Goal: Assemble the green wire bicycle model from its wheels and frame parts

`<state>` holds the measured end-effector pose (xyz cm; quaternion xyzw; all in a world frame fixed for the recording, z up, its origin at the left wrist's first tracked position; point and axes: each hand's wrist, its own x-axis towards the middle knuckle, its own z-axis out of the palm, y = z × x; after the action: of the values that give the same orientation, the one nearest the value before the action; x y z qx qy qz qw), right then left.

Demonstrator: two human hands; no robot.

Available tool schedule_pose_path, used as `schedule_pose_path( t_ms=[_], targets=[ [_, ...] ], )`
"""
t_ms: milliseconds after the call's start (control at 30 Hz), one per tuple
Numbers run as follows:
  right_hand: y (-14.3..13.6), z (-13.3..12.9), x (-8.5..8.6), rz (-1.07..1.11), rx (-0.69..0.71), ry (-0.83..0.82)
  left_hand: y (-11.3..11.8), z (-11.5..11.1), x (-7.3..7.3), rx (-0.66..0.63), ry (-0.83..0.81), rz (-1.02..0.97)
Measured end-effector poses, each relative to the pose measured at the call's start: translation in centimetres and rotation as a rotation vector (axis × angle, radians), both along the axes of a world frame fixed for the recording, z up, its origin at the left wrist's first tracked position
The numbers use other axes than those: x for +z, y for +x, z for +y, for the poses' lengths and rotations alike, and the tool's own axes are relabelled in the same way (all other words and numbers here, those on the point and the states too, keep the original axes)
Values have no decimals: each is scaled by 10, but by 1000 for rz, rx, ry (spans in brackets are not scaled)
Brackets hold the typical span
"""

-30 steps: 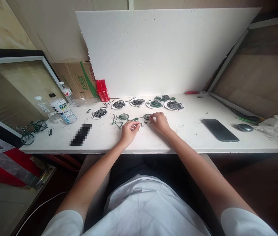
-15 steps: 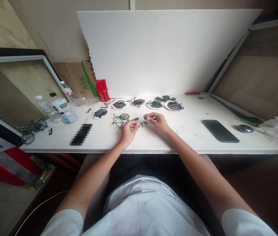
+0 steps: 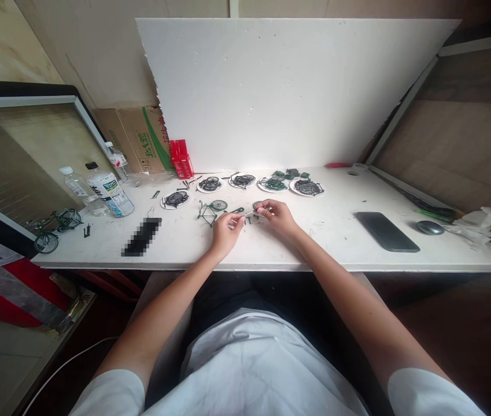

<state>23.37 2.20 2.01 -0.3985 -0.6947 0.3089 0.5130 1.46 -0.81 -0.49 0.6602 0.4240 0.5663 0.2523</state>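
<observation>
Both hands (image 3: 225, 231) (image 3: 276, 216) angle inward, pinching a thin rod (image 3: 249, 213) (metal, perhaps).

Small hand-assembly spot, possibly a home corner; I can't tell which. From my feed: white table (image 3: 332, 231), paper plates of tiny bicycle parts (image 3: 308, 186), finished miniature bicycle (image 3: 58, 229) at one end. Drink bottles (image 3: 110, 190), phone (image 3: 387, 231), computer mouse (image 3: 429, 227), carton (image 3: 135, 138) give it a makeshift, lived-in look.

Soft, muted light; dim right corners; edges stretched and blurry
</observation>
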Motion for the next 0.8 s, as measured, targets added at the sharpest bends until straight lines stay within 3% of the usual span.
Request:
schedule_pose_path(
  t_ms=[800],
  targets=[
    [-2,-2,0,-4,30,-8,0,-1,1,-6,5,7]
  ],
)
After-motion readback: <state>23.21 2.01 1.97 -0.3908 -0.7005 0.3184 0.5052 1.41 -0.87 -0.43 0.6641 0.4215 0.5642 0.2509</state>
